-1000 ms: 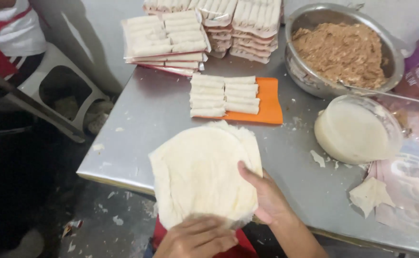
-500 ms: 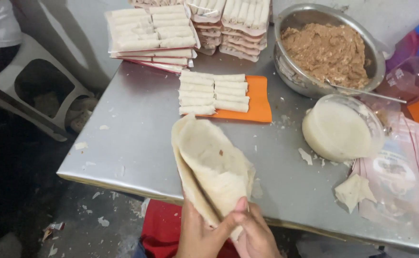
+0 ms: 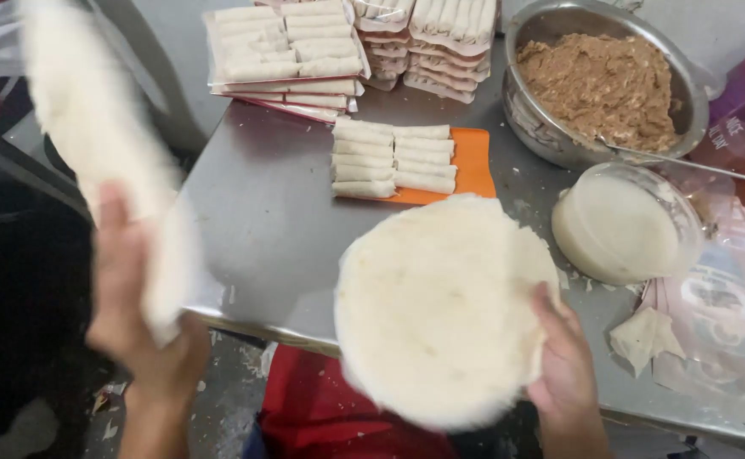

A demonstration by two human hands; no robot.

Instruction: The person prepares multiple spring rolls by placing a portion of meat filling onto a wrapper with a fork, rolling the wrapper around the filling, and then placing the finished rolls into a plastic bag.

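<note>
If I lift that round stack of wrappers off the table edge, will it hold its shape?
Probably not. The wrapper stack looks thin and soft, and it already overhangs the table, so it would likely droop. The sheet in the left hand bends in the air, suggesting floppy, light, tear-prone sheets. The right hand steadies the stack's edge.

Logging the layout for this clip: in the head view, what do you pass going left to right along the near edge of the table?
Left hand holding a lifted wrapper → round wrapper stack → right hand on the stack's edge → folded wrapper scrap → plastic bags.
</note>
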